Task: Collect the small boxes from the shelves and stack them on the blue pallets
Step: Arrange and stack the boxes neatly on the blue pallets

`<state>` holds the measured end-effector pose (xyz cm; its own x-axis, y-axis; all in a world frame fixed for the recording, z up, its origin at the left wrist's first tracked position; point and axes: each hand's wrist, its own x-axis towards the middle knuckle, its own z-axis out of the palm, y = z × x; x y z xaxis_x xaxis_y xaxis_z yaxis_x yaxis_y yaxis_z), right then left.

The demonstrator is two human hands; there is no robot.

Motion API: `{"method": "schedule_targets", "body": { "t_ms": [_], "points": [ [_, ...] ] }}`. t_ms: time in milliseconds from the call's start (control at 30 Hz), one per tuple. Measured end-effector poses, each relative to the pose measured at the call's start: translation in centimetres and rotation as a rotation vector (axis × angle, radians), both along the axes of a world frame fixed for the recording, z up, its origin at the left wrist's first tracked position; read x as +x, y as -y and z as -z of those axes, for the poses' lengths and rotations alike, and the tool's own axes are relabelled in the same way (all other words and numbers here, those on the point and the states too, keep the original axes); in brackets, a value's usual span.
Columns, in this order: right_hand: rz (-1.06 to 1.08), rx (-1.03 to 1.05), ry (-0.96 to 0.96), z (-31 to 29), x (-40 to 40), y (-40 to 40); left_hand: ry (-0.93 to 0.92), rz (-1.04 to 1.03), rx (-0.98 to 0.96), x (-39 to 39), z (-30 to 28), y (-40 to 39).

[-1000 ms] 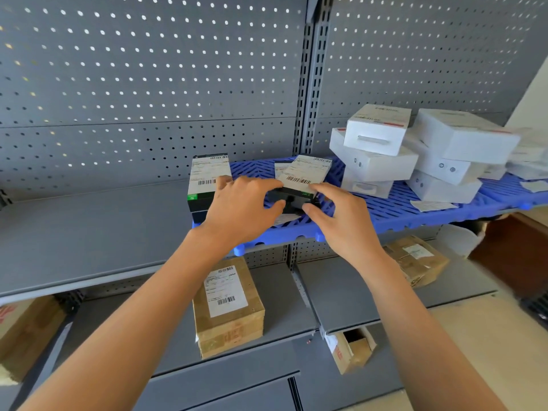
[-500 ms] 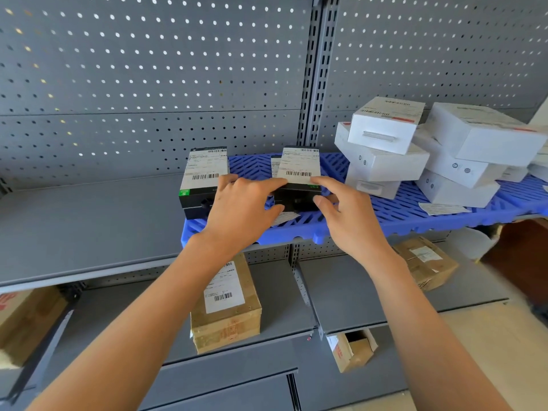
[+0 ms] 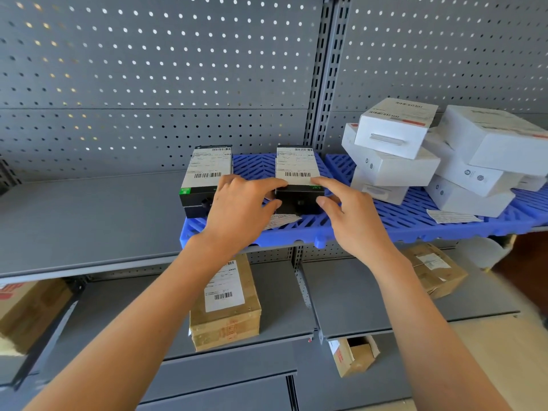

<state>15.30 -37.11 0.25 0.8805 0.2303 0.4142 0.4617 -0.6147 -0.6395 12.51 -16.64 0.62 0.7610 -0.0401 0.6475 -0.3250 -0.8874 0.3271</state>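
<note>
Grey pegboard back panel [image 3: 148, 84] stands behind; loose paper label [image 3: 450, 216] lies right.

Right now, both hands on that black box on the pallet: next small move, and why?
Probably let go and draw both hands back. The black box already sits flat on the blue pallet, beside the other black box; left hand and right hand only pinch its front corners.

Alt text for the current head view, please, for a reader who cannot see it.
Two bare hands, left hand and right hand, touch a black labelled box on a blue pallet laid on a grey shelf. A second black box sits left, tilted white boxes right, brown cartons below.
</note>
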Motion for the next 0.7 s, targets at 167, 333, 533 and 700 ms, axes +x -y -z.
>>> {"method": "schedule_targets", "body": {
  "t_ms": [167,333,533,700],
  "points": [
    [-0.016,-0.003,-0.013,0.3,-0.2,0.1,-0.018,0.003,-0.023,0.4,0.1,-0.1],
    [0.012,-0.012,0.000,0.7,0.0,0.0,-0.006,0.000,-0.008,0.3,0.0,0.0],
    [0.012,0.018,-0.011,0.7,0.4,-0.1,-0.056,0.002,-0.037,0.3,-0.3,0.1],
    [-0.017,0.032,-0.018,0.5,1.5,-0.2,-0.143,0.000,-0.095,0.5,-1.0,0.1]
  ]
}}
